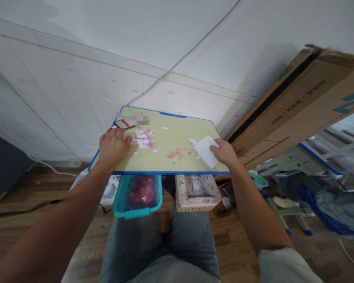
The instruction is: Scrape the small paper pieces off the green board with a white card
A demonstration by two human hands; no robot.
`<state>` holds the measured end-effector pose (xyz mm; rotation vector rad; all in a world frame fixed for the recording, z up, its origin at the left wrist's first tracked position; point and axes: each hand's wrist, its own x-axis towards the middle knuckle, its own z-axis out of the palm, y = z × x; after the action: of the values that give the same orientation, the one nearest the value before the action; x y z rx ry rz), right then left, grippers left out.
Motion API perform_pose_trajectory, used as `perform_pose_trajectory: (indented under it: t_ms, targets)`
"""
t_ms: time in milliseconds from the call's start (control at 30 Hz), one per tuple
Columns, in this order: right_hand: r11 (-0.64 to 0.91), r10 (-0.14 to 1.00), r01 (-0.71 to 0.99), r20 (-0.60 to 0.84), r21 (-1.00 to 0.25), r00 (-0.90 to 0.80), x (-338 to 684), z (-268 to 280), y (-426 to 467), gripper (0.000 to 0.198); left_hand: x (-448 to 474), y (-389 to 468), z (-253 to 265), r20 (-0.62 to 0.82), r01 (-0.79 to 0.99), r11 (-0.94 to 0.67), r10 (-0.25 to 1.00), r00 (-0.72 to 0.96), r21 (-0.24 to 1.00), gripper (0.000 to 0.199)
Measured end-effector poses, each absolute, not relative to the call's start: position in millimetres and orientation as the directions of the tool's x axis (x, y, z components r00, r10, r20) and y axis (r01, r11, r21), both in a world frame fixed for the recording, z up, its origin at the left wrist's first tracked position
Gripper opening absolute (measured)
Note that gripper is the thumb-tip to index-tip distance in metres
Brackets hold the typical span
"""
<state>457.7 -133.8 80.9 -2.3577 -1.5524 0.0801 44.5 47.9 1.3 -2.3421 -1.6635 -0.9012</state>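
My left hand (114, 146) lies palm down at the left side of the yellow-green tabletop (177, 135), fingers stretched and thumb apart. Beside its thumb is a heap of small white and pink pieces (144, 139), like paper scraps or petals. A white sheet of paper or thin card (207, 152) is pinched in my right hand (225, 152) at the right side. Just left of the sheet sits a small cluster of white pieces (192, 142). Flat pink pieces (177, 154) are scattered mid-table towards the front edge.
Below the front edge are a teal basin (137, 213) with dark red contents and a speckled box (194, 207) holding pale pieces. A phone-like item (124, 123), partly blurred, lies at back left. Large cardboard boxes (292, 102) lean at right; a white wall (165, 43) stands behind.
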Motion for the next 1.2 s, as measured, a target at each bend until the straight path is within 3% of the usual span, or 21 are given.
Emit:
perform_pose_trajectory:
  t_ms: [367, 667, 800, 1067, 1200]
  targets:
    - [-0.387, 0.898, 0.879, 0.102, -0.28, 0.427, 448, 64, -154, 0.04, 44, 46, 4, 0.506, 0.884, -0.388, 0.835, 0.217, 0.261, 0.052]
    - [-0.5, 0.857, 0.859, 0.079, -0.114, 0.509, 469, 77, -167, 0.045, 45, 46, 4, 0.507, 0.889, -0.382, 0.835, 0.214, 0.254, 0.052]
    - [-0.524, 0.83, 0.837, 0.128, -0.158, 0.543, 466, 78, -159, 0.044, 45, 44, 5, 0.515, 0.886, -0.39, 0.829, 0.22, 0.25, 0.052]
    - [-0.383, 0.897, 0.886, 0.124, -0.262, 0.425, 450, 74, -120, 0.042, 45, 45, 5, 0.519, 0.892, -0.39, 0.824, 0.228, 0.227, 0.052]
    - [-0.419, 0.877, 0.878, 0.147, -0.231, 0.458, 454, 75, -116, 0.044, 45, 45, 6, 0.519, 0.895, -0.388, 0.824, 0.228, 0.221, 0.051]
